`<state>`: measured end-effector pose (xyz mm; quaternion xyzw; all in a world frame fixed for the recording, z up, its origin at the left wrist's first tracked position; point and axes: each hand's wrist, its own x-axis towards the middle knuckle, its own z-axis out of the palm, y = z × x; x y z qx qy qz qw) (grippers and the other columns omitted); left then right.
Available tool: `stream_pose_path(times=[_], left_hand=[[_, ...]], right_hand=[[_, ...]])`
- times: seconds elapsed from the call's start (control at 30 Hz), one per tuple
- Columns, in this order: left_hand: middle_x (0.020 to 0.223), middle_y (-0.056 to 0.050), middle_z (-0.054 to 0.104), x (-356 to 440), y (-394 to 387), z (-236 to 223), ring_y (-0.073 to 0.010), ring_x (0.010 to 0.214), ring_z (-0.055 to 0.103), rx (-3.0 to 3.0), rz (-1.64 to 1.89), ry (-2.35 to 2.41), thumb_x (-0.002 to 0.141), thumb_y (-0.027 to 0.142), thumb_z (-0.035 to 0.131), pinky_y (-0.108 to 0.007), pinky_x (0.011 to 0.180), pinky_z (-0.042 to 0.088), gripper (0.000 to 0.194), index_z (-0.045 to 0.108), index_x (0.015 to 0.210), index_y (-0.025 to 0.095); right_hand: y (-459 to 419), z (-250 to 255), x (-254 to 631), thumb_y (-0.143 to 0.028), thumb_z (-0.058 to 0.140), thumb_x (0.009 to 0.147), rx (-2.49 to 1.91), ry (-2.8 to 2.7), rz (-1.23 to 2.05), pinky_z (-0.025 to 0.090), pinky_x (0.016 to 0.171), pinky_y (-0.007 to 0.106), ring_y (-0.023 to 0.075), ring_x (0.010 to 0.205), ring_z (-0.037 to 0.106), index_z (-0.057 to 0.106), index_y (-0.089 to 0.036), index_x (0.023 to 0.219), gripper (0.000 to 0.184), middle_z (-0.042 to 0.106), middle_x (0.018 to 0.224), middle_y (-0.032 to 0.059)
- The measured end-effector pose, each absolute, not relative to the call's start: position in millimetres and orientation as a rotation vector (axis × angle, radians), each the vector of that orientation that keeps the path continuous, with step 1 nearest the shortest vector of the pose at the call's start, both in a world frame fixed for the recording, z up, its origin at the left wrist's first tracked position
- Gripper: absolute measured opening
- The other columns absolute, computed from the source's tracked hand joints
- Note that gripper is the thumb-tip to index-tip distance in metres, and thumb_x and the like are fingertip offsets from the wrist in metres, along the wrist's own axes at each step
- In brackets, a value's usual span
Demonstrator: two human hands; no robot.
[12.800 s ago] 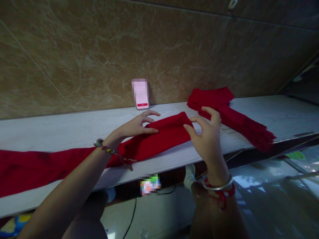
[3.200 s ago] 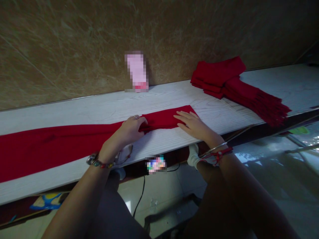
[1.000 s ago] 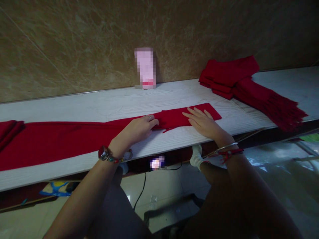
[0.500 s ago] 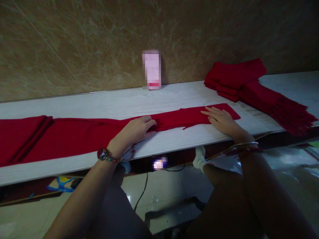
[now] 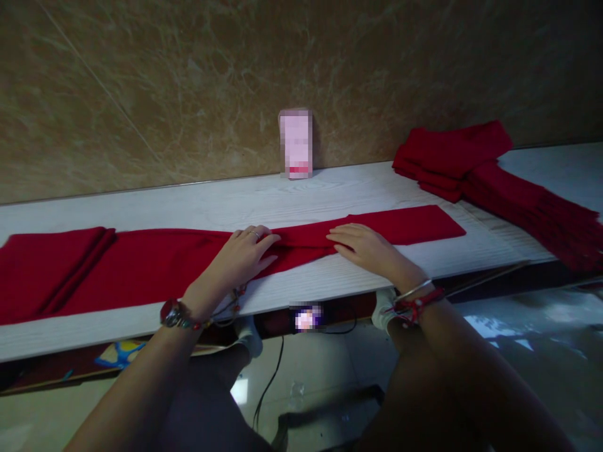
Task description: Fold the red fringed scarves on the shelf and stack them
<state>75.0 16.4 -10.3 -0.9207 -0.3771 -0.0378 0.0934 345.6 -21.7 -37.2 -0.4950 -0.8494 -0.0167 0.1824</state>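
A long red scarf (image 5: 155, 260) lies lengthwise along a white wood-grain ledge (image 5: 315, 276). Its left end is doubled over into a broad folded panel. To the right, a narrow folded strip reaches past my hands and ends in a slanted edge. My left hand (image 5: 242, 254) rests on the middle of the scarf, fingers lightly bent and thumb apart. My right hand (image 5: 362, 248) lies flat with fingers stretched over the strip's near edge, a short way right of the left hand. Under both palms the cloth is hidden.
A folded red scarf with fringe (image 5: 452, 157) lies at the ledge's back right, its fringe hanging near the front edge. A pink-screened phone (image 5: 296, 144) leans on the brown marbled wall (image 5: 198, 94). Below the ledge are a blurred lit screen (image 5: 307, 319) and a black cable (image 5: 271, 380).
The scarf has shifted right along the ledge, bringing its left folded panel into view. My right hand has slid back left along the strip, nearer my left hand.
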Motion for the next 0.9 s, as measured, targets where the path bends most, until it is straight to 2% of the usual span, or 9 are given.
stream_pose_path(times=[0.17, 0.27, 0.37, 0.47, 0.53, 0.73, 0.83, 0.9], left_hand=[[0.098, -0.011, 0.067, 73, 19, -13, -0.0235, 0.09, 0.061, -2.582, -0.085, -1.174, 0.086, 0.015, 0.039, -0.04, 0.081, 0.044, 0.03, 0.063, 0.105, 0.018], [0.096, -0.012, 0.067, 65, 20, -8, -0.0255, 0.089, 0.062, -2.519, -0.024, -1.262, 0.083, 0.014, 0.04, -0.041, 0.08, 0.045, 0.028, 0.065, 0.096, 0.016], [0.094, -0.014, 0.066, 55, 19, 2, -0.0266, 0.086, 0.063, -2.497, 0.071, -1.382, 0.081, 0.015, 0.04, -0.038, 0.076, 0.048, 0.029, 0.065, 0.095, 0.013], [0.099, -0.013, 0.064, 48, 15, 11, -0.0256, 0.086, 0.063, -2.474, 0.005, -1.483, 0.081, 0.016, 0.04, -0.034, 0.069, 0.05, 0.03, 0.064, 0.099, 0.014], [0.101, -0.012, 0.064, 46, 13, 10, -0.0247, 0.087, 0.063, -2.524, -0.041, -1.49, 0.081, 0.017, 0.042, -0.032, 0.068, 0.05, 0.03, 0.064, 0.102, 0.016], [0.109, -0.012, 0.062, 37, 14, -1, -0.0203, 0.092, 0.062, -2.834, -0.084, -1.353, 0.086, 0.028, 0.044, -0.034, 0.084, 0.05, 0.033, 0.061, 0.111, 0.016], [0.114, -0.014, 0.059, 11, 12, 7, -0.0228, 0.1, 0.058, -2.709, -0.223, -1.526, 0.089, 0.033, 0.04, -0.036, 0.09, 0.047, 0.036, 0.058, 0.114, 0.013], [0.123, -0.016, 0.054, -21, 9, 13, -0.0275, 0.108, 0.054, -2.524, -0.216, -1.722, 0.092, 0.035, 0.034, -0.043, 0.093, 0.044, 0.04, 0.054, 0.118, 0.012]], right_hand=[[-15, -39, 346, -0.017, 0.043, 0.088, -1.412, -2.457, -0.003, 0.045, 0.101, 0.042, 0.019, 0.112, 0.059, 0.065, -0.024, 0.116, 0.036, 0.066, 0.119, 0.002], [-15, -39, 350, -0.014, 0.04, 0.088, -1.416, -2.443, 0.018, 0.045, 0.102, 0.041, 0.0184, 0.113, 0.059, 0.065, -0.02, 0.116, 0.038, 0.066, 0.12, 0.0033], [-17, -40, 351, -0.012, 0.039, 0.088, -1.434, -2.415, 0.03, 0.045, 0.102, 0.04, 0.0178, 0.114, 0.059, 0.064, -0.02, 0.117, 0.039, 0.065, 0.121, 0.0036], [-18, -42, 350, -0.013, 0.039, 0.088, -1.444, -2.387, 0.04, 0.046, 0.101, 0.04, 0.0176, 0.113, 0.059, 0.063, -0.022, 0.118, 0.039, 0.066, 0.12, 0.0022], [-19, -42, 349, -0.014, 0.039, 0.088, -1.441, -2.371, 0.041, 0.046, 0.101, 0.04, 0.0183, 0.112, 0.059, 0.064, -0.02, 0.116, 0.038, 0.066, 0.119, 0.0039], [-20, -40, 343, -0.019, 0.047, 0.087, -1.358, -2.388, -0.018, 0.046, 0.1, 0.044, 0.021, 0.111, 0.06, 0.068, -0.022, 0.11, 0.031, 0.069, 0.114, 0.0051], [-17, -40, 327, -0.02, 0.048, 0.087, -1.287, -2.43, -0.031, 0.044, 0.101, 0.044, 0.0217, 0.114, 0.058, 0.067, -0.019, 0.112, 0.031, 0.067, 0.117, 0.0074], [-15, -40, 310, -0.021, 0.048, 0.088, -1.246, -2.48, -0.029, 0.042, 0.104, 0.044, 0.0212, 0.118, 0.055, 0.065, -0.02, 0.115, 0.032, 0.065, 0.121, 0.0066]])
